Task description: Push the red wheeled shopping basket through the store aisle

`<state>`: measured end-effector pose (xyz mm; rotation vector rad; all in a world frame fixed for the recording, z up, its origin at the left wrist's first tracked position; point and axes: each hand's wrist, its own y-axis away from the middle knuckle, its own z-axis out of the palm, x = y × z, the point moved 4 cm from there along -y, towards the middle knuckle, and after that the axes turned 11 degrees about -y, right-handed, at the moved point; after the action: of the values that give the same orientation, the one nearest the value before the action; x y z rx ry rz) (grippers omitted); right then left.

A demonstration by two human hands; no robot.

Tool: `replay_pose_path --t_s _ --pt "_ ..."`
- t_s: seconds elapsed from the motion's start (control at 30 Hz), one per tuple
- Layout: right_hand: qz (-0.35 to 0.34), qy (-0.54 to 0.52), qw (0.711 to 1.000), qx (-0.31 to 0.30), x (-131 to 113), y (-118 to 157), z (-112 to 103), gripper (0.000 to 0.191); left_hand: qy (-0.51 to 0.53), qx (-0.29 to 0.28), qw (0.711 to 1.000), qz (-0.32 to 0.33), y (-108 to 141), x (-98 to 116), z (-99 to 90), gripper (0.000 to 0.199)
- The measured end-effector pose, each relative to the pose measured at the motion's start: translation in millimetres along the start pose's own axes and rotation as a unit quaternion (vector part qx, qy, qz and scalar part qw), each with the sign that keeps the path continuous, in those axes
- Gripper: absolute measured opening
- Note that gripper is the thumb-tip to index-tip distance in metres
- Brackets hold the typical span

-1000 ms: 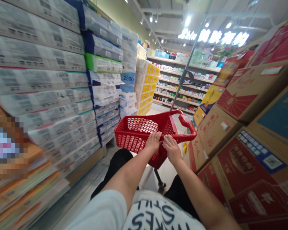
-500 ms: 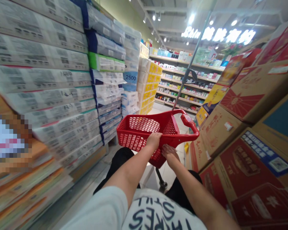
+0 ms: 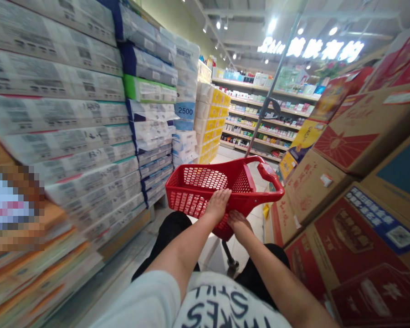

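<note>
In front of my body stands a red plastic shopping cart (image 3: 191, 184) with holed walls and a bare inside, its looped handle (image 3: 271, 177) pointing right. My left hand (image 3: 218, 202) lies on the near side wall, its fingers stretched up to the rim. Lower and to the right, my right hand (image 3: 239, 224) rests against the same wall with its fingers extended. The two hands are close together but apart. Under the basket, a dark metal leg (image 3: 228, 255) runs down to a wheel. A thin grey pole (image 3: 264, 107) rises behind the basket.
Wrapped packs (image 3: 61, 86) are stacked high on the left, beside tissue packs (image 3: 212, 123) farther back. Cartons (image 3: 345, 228) are piled on the right. Shelves of small goods (image 3: 246, 109) close off the far end. Tiled floor (image 3: 212, 250) lies beneath the cart.
My left hand's fingers have straightened and flattened against the wall near the rim. My right hand has slid slightly left and down. The cart has barely moved.
</note>
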<state>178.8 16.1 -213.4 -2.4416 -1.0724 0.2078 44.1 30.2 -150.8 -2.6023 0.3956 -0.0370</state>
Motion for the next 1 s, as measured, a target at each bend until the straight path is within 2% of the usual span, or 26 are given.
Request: replay_pose_path --t_s 0.1,0.2,0.27,0.33,0.47,0.57,0.63,0.73,0.87,0.93,1.0 --pt "0.002 0.001 1.0 0.01 0 -4 -15 0.031 -0.014 0.003 1.0 -0.013 3 -1 -6.6 0.054" --pt "0.013 -0.011 0.997 -0.072 -1 -2 -16 0.027 -0.031 0.009 0.998 -0.052 5 -2 -12.8 0.053" --pt "0.025 -0.02 0.995 -0.095 -4 0 -17 0.027 -0.038 0.012 0.997 -0.062 7 -3 -13.4 0.055" --pt "0.021 -0.024 0.998 -0.045 -9 -4 -29 0.028 -0.043 0.014 0.998 -0.047 8 -4 -11.1 0.059" --pt "-0.041 -0.025 0.991 0.125 -21 -23 -72 0.033 -0.057 0.007 0.998 -0.016 8 -8 -3.8 0.062" --pt "-0.016 -0.01 0.983 0.181 -19 -40 -92 0.037 -0.064 -0.004 0.998 -0.029 7 -8 -2.2 0.063" --pt "0.004 0.001 0.988 0.154 -17 -51 -93 0.033 -0.064 -0.003 0.997 -0.033 6 -6 -3.3 0.063" --pt "0.007 0.006 0.997 0.082 -14 -64 -90 0.03 -0.059 0.006 0.998 -0.025 5 -4 -5.0 0.061" --pt "0.056 0.012 0.996 0.07 -9 -73 -93 0.036 -0.06 0.008 0.998 -0.034 5 -5 -4.0 0.058" --pt "0.034 0.013 0.997 0.061 -11 -73 -91 0.034 -0.062 0.01 0.997 -0.034 6 -6 -3.2 0.057" --pt "-0.017 0.008 0.998 0.052 -12 -69 -87 0.029 -0.064 0.013 0.998 -0.027 7 -7 -3.1 0.056"
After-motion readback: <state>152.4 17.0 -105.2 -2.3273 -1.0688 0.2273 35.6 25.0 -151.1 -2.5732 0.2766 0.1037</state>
